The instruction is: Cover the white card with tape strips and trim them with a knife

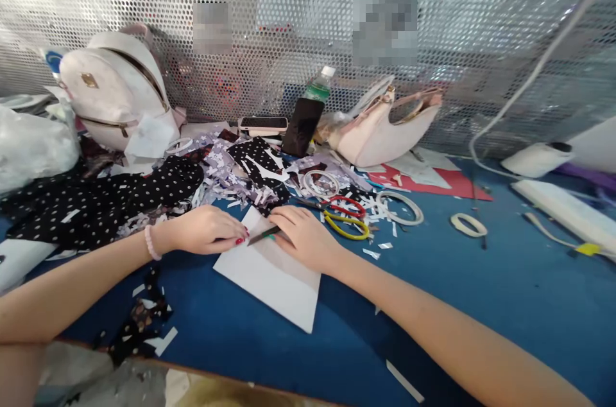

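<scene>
My right hand (305, 237) is closed around a slim dark pointed tool (262, 236), whose tip points left over a white board (283, 294). A bit of green shows under these fingers. Across from it, my left hand (206, 229), with a pink bead bracelet (151, 242) at the wrist, has its fingers pressed together at the board's left edge. Whatever those fingertips pinch is too small to make out. Just beyond the board lies black polka-dot fabric (257, 166) with white cut-outs on it.
Yellow-handled scissors (347, 227) and red handles (347, 205) lie right of the scraps. A white backpack (113, 89), a phone (263, 124), a dark phone leaning (302, 128) on a bottle (320, 83), and a white handbag (389, 131) line the perforated wall. Tape rolls (468, 225) lie right.
</scene>
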A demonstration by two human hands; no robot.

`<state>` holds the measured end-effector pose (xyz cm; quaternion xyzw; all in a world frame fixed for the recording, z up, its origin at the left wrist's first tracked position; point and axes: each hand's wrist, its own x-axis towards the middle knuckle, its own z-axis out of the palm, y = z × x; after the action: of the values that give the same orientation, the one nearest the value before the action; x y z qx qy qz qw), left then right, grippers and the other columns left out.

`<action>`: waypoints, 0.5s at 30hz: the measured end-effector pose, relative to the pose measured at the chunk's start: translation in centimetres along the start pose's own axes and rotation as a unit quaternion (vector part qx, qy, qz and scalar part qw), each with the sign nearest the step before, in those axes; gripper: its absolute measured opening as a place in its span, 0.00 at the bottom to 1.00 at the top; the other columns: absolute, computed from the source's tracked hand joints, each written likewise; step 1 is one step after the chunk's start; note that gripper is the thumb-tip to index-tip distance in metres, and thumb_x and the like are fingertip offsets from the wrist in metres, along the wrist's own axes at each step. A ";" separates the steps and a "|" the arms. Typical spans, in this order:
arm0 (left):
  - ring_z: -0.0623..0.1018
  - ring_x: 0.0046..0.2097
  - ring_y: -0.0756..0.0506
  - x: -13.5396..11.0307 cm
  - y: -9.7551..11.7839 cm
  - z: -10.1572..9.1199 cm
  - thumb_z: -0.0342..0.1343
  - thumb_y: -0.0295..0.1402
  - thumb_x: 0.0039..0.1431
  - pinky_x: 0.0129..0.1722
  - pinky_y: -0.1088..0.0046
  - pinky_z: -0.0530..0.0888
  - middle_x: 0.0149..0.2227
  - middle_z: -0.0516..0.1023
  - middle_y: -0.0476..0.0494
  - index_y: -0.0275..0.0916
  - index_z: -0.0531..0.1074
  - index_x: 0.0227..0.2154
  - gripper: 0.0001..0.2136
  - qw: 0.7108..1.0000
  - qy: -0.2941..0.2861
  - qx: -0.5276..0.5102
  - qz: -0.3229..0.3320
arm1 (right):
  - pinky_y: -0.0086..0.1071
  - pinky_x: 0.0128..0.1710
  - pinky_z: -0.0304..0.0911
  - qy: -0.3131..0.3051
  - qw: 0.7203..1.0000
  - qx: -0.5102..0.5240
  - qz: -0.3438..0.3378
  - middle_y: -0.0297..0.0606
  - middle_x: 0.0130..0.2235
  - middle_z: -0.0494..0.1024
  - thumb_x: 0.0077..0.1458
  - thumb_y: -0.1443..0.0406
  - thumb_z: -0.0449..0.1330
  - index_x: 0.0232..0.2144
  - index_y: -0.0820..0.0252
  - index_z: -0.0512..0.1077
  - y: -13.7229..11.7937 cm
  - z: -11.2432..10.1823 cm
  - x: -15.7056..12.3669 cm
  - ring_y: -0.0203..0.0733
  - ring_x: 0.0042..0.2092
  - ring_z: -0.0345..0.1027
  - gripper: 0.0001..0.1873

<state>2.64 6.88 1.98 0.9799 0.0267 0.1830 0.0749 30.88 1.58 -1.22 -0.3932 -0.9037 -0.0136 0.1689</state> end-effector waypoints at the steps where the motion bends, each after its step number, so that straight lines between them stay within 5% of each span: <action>1: 0.87 0.51 0.42 -0.2 -0.3 0.1 0.47 0.28 0.77 0.53 0.70 0.83 0.44 0.89 0.36 0.33 0.82 0.43 0.16 1.000 0.005 -0.001 -0.005 | 0.49 0.55 0.70 0.002 1.000 0.008 0.000 0.55 0.55 0.80 0.68 0.69 0.59 0.52 0.65 0.74 0.1 0.1 0.0 0.54 0.58 0.73 0.12; 15: 0.85 0.57 0.41 -1.3 -1.2 0.7 0.49 0.30 0.77 0.57 0.69 0.83 0.51 0.87 0.35 0.32 0.83 0.49 0.16 1.000 -0.008 0.007 0.007 | 0.47 0.51 0.73 0.032 0.996 0.080 -0.029 0.47 0.49 0.81 0.70 0.70 0.57 0.47 0.58 0.77 0.8 1.3 -0.5 0.51 0.51 0.76 0.09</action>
<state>1.63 7.88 0.72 0.9819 0.0204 0.1759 0.0674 31.38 1.93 -2.68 -0.3517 -0.9069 0.0411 0.2285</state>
